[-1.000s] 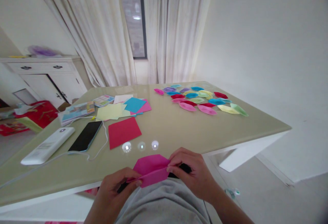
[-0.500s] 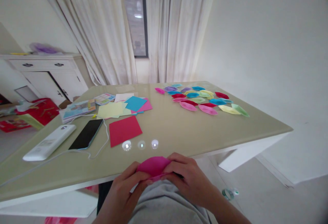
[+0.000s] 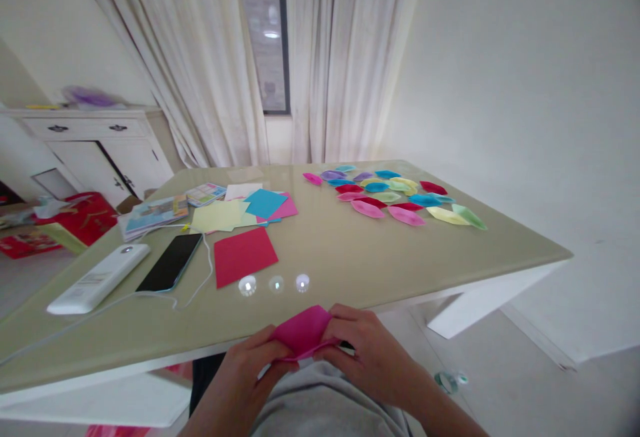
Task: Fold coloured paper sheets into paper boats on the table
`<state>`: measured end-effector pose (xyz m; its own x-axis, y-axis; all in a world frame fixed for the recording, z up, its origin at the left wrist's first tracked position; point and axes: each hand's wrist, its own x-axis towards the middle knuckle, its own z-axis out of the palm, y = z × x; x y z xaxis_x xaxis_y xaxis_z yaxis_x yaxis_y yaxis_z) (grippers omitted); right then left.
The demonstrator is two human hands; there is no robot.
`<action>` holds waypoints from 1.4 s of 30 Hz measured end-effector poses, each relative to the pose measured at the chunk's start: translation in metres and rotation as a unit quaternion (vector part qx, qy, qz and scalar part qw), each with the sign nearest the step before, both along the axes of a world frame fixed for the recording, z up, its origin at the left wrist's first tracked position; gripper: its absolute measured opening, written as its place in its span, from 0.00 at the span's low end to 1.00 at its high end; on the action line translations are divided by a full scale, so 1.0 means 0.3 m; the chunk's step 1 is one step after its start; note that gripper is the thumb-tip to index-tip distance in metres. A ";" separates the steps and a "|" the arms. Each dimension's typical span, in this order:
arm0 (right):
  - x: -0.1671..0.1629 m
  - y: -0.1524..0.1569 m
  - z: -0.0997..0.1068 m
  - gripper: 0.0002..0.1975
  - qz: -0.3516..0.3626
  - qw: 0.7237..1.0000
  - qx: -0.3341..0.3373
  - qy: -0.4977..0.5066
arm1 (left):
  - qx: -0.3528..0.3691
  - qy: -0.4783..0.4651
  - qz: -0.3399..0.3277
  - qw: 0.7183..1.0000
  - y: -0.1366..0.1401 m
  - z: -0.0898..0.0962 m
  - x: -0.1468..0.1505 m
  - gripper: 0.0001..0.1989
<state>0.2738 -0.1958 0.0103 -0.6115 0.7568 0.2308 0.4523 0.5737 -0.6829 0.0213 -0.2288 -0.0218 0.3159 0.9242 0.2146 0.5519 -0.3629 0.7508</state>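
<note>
A folded sheet of magenta paper (image 3: pixel 303 331) is held between my two hands, just off the near edge of the table. My left hand (image 3: pixel 253 364) pinches its left end between thumb and fingers. At the right end, my right hand (image 3: pixel 363 347) grips it the same way, fingers closed. Part of the paper is hidden behind the fingers. Beyond it on the table lies a red paper square (image 3: pixel 245 256). Several folded, leaf-shaped papers (image 3: pixel 368 208) in many colours are spread over the right half of the table.
Left on the table (image 3: pixel 320 244) are a black-screened phone (image 3: pixel 171 262), a white device (image 3: pixel 99 279), and a white cable (image 3: pixel 203 284). Behind them lie loose coloured sheets (image 3: pixel 219 216) and booklets (image 3: pixel 156 214). A clear bottle (image 3: pixel 447 382) is on the floor at right.
The magenta paper's upper edge has gone from rounded to more angular, with its face flatter. Both hands still grip its ends and have shifted slightly.
</note>
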 end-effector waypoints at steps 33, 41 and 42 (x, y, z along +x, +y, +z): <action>0.017 0.015 0.036 0.13 -0.064 0.984 -0.037 0.160 | -0.145 -0.251 0.056 0.955 -0.006 -0.024 -0.085 0.13; 0.001 0.027 0.024 0.08 -0.042 0.989 -0.044 0.131 | 0.026 -0.070 0.020 0.997 0.004 0.041 -0.095 0.10; 0.000 0.027 0.027 0.07 -0.043 0.990 -0.042 0.131 | 0.030 -0.066 0.020 0.997 0.006 0.047 -0.093 0.10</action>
<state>0.2738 -0.1878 0.0182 -0.4711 0.8269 0.3070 0.2988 0.4771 -0.8265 -0.0067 -0.2271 -0.0076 0.2448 0.9194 0.3077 0.4636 -0.3898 0.7957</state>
